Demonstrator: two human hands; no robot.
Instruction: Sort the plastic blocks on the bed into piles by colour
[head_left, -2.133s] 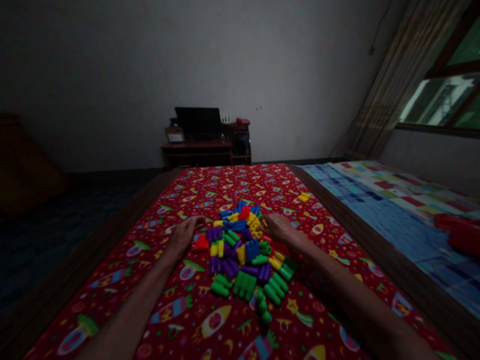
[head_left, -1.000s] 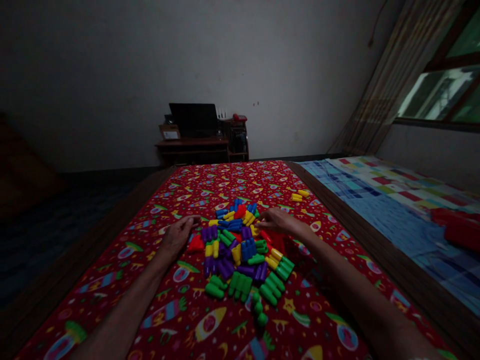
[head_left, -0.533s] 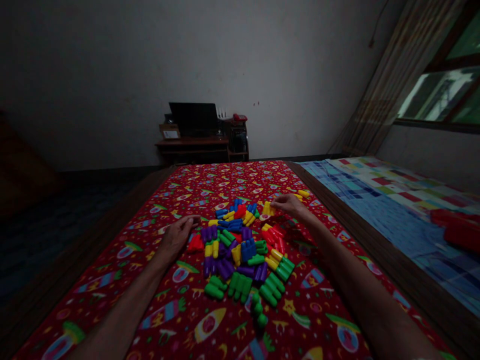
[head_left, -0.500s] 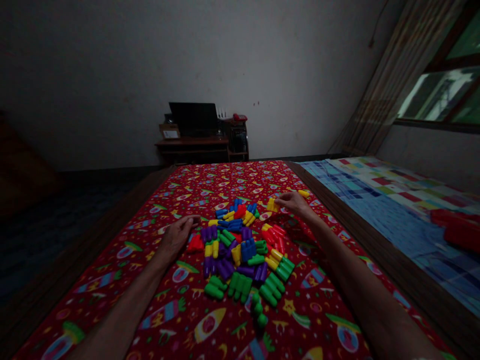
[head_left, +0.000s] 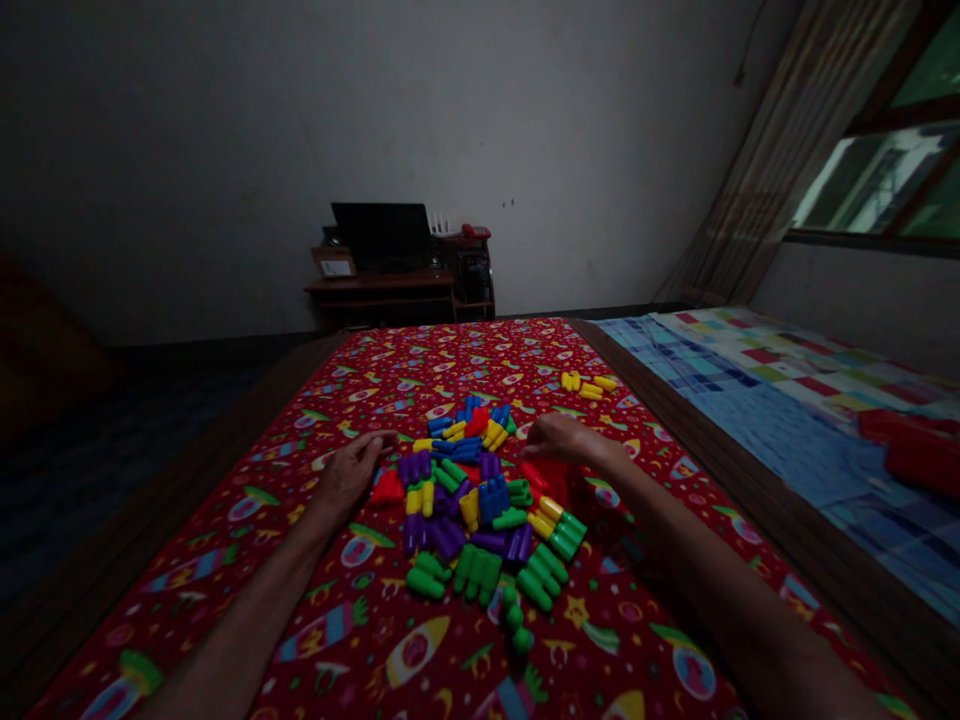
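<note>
Several yellow blocks [head_left: 591, 393], probably grouped by colour, lie right of frame centre, off the central pile [head_left: 493, 497]. Your left hand [head_left: 349, 474] rests half-open, seemingly empty; I can't tell what your curled right hand [head_left: 559, 438] holds.

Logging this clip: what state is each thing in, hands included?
Left hand: loosely curled, nothing seen in it
Right hand: curled, grip hidden
Toy blocks: heaped loosely
Far yellow blocks: lying apart from the others
Screen: dark
Curtain: drawn aside
Red cloth: spread out

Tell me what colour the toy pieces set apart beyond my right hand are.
Those toy pieces are yellow; the head view shows them best.
</note>
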